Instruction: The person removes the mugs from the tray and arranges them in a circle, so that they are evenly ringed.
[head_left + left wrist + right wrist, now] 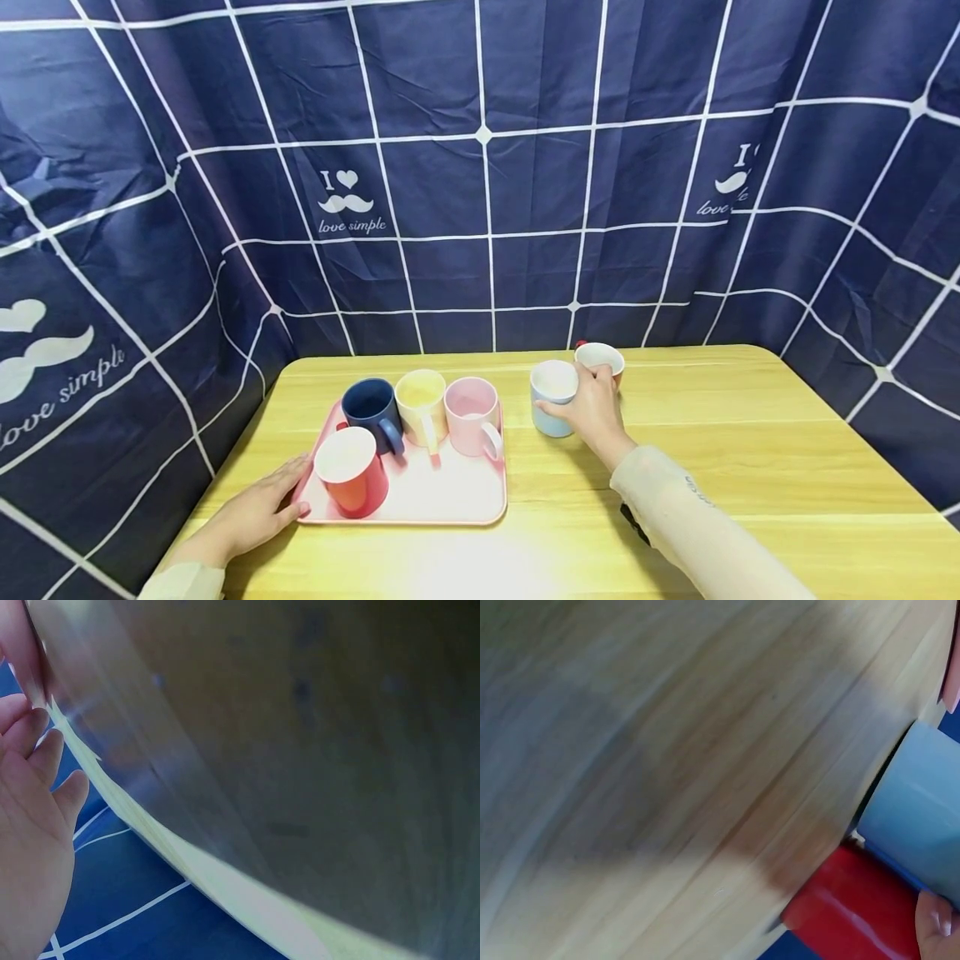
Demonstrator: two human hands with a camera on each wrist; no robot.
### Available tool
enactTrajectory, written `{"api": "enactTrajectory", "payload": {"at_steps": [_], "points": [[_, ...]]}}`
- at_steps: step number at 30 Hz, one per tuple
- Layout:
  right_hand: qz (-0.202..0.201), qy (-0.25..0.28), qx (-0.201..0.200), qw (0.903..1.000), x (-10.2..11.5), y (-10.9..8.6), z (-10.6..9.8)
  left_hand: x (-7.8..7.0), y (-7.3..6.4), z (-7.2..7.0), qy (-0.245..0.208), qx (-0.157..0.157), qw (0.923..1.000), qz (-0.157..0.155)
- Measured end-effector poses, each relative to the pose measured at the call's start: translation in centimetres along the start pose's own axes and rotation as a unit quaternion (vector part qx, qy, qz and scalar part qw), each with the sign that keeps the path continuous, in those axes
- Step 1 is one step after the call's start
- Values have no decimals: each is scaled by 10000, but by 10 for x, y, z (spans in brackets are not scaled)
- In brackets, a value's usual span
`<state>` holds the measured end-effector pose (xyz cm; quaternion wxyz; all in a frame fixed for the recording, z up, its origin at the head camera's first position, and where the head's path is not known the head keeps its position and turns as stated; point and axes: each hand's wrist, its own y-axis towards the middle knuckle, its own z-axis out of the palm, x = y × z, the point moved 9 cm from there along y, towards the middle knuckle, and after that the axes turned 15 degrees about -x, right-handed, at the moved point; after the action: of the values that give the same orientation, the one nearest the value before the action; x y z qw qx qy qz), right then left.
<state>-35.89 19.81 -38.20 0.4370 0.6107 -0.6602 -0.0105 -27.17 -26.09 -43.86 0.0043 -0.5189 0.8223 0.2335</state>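
My right hand (596, 412) grips a light blue mug (551, 418) with a white inside, the thumb across its near side. The mug stands upright right of the tray; in the right wrist view, its light blue wall (922, 802) shows beside a red mug (855, 907). That red mug's white inside (600, 357) appears just behind my fingers in the head view. At the pink tray's (435, 500) left edge rests my left hand (255, 512), fingers extended along the rim and thumb at the front corner. Close by on the tray is another red mug (356, 483).
Along the tray's back stand a dark blue mug (371, 408), a cream mug (422, 417) and a pink mug (471, 417), handles toward me. Beneath everything is a wooden table (750, 467). A navy curtain (540, 183) with white lines encloses the back and sides.
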Motion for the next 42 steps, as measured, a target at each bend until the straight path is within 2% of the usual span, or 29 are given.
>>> {"api": "enactTrajectory", "payload": {"at_steps": [16,23,27,37,42], "points": [[55,-283,-188,9994,2,6,-4,2,-1,0,27,-20,10000,29],[207,-464,-77,9987,-1,9,-6,3,1,-1,33,-119,9999,87],[267,-547,-27,9981,1,12,-9,4,2,0,-6,-74,9999,71],[534,-219,-45,9983,17,29,-21,5,4,1,-78,151,9998,-123],[399,-271,-25,9988,34,39,-25,4,4,-1,-109,193,9996,-187]]}}
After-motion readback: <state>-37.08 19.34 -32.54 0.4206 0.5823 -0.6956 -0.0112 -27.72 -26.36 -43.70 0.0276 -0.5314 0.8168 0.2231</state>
